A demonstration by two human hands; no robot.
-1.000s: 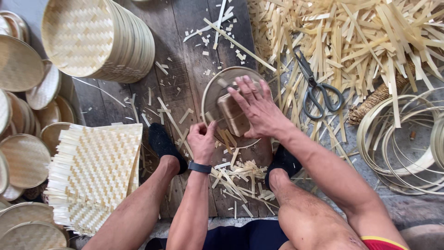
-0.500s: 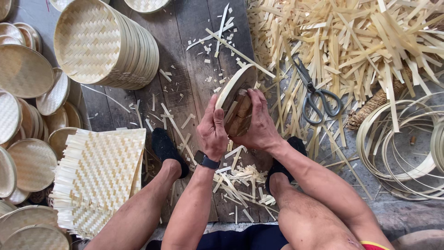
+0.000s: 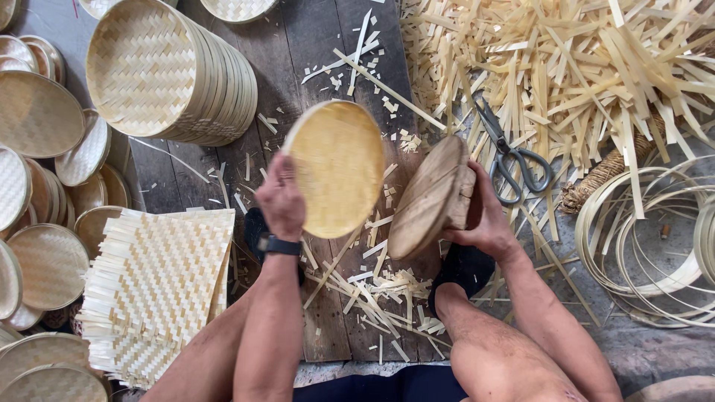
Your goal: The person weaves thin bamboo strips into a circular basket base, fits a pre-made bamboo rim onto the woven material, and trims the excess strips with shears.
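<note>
Left hand [image 3: 281, 199] is gripping the round woven tray [image 3: 339, 167] by its rim, fingers wrapped; right hand [image 3: 488, 216] is clutching the wooden mold [image 3: 432, 195] just beside it. Separating step; next likely needs setting the tray down.

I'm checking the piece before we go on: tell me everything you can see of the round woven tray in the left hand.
The round woven tray is a shallow disc of pale yellow bamboo weave with a thin bent rim. It is held up off the dark floor planks, tilted, its face toward the camera. The left hand grips its left edge, fingers behind it. It stands apart from the wooden mould in the right hand. No loose strips stick out; the edge looks trimmed.
</note>
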